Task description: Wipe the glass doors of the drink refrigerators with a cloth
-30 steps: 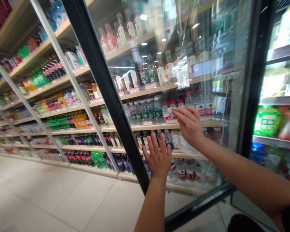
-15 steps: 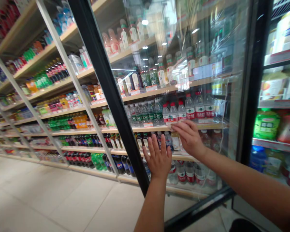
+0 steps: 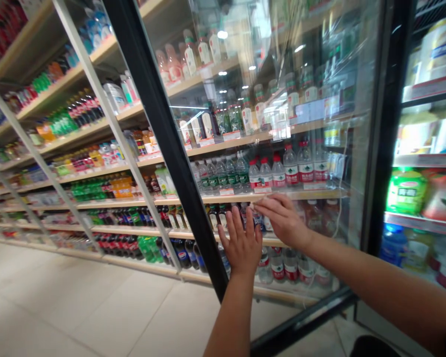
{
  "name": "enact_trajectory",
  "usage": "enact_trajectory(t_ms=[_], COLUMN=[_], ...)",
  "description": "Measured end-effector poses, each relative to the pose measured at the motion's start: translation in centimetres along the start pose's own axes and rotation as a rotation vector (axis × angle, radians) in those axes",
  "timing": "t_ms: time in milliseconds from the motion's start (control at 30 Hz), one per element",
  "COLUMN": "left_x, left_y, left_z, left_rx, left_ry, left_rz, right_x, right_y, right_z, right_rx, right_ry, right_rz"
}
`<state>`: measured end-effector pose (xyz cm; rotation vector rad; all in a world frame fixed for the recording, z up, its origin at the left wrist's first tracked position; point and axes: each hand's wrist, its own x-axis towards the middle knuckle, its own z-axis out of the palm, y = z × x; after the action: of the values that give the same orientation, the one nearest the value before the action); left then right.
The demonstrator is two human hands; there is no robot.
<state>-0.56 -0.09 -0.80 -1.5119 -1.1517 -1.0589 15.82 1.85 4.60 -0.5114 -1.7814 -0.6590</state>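
Note:
My left hand [image 3: 241,244] is pressed flat against the glass door [image 3: 330,64] of a drinks cooler, fingers spread, holding nothing. It sits just right of the door's black frame [image 3: 159,134]. My right hand [image 3: 279,216] rests on the glass slightly higher and to the right, its fingers pressed down over a small pale wipe [image 3: 257,201], of which only a bit shows at the fingertips. Behind the glass, level with that hand, runs a shelf of red-capped water bottles [image 3: 292,166].
Open shelves of soft drinks [image 3: 96,188] run off to the left along a pale tiled floor [image 3: 78,307]. A second cooler compartment with green containers [image 3: 407,191] stands at the right. The door's lower black edge [image 3: 305,320] juts out near my arms.
My right hand has slid down and slightly left on the glass, from bottle level to below the shelf edge. My left hand has stayed flat in the same spot.

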Motion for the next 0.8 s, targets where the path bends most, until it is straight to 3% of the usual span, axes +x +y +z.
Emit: enact_trajectory(t_ms=[200, 267, 433, 633, 700, 800], left_x=[-0.1, -0.1, -0.1, 0.0, 0.0, -0.1], left_y=[0.0, 0.0, 0.0, 0.1, 0.1, 0.0], left_z=[0.1, 0.1, 0.1, 0.0, 0.0, 0.1], left_rx=[0.025, 0.021, 0.020, 0.018, 0.017, -0.008], left_ry=[-0.011, -0.014, 0.012, 0.016, 0.012, 0.005], left_rz=[0.001, -0.003, 0.004, 0.008, 0.007, -0.002], right_x=[3.2, 2.7, 0.8, 3.4, 2.5, 0.4], right_y=[1.8, 1.3, 0.1, 1.8, 1.2, -0.1], right_z=[-1.0, -0.7, -0.1, -1.1, -0.7, -0.1], right_rx=[-0.132, -0.120, -0.006, -0.146, -0.123, -0.022], right_ry=[0.252, 0.228, 0.010, 0.246, 0.219, 0.050], right_rz=[0.146, 0.131, -0.018, 0.174, 0.162, 0.025])
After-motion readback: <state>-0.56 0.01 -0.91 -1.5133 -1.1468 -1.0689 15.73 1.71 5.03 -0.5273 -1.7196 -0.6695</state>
